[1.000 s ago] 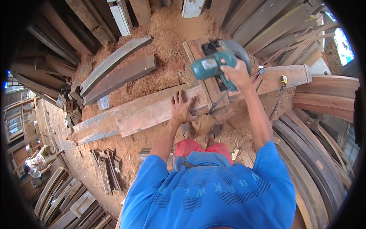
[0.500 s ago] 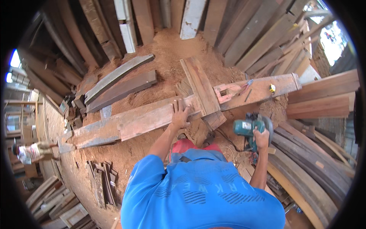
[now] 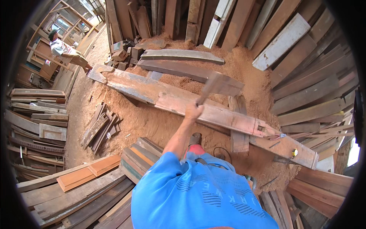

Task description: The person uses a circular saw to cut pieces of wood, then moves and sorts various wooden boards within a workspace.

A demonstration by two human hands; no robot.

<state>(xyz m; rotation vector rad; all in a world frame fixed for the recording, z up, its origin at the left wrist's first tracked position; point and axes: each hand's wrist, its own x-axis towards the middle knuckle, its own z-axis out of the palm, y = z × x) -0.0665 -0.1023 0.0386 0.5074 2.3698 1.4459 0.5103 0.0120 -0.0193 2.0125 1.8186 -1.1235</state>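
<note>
My left hand (image 3: pixel 194 111) is closed around the end of a short wooden board (image 3: pixel 212 87), which is smeared by motion and tilts up and away over the long timber beam (image 3: pixel 129 87). A pinkish plank (image 3: pixel 225 115) lies lengthwise on that beam. Another short board (image 3: pixel 239 142) passes crosswise beneath them. My right hand is out of sight on the right side of my body. Beside my blue shirt, only a small green curved part of the power saw (image 3: pixel 250 181) shows.
Near the beam's right end lie a yellow tape measure (image 3: pixel 294 153) and a dark thin stick (image 3: pixel 274 145). Two loose planks (image 3: pixel 183 56) rest on sawdust beyond the beam. Timber stacks (image 3: pixel 87 183) surround the area. Another person (image 3: pixel 63 49) stands at the far left.
My view has swung left. My left hand has gone from lying flat on the plank to gripping the short board, which has come up off the beam. My right hand and most of the saw have left view.
</note>
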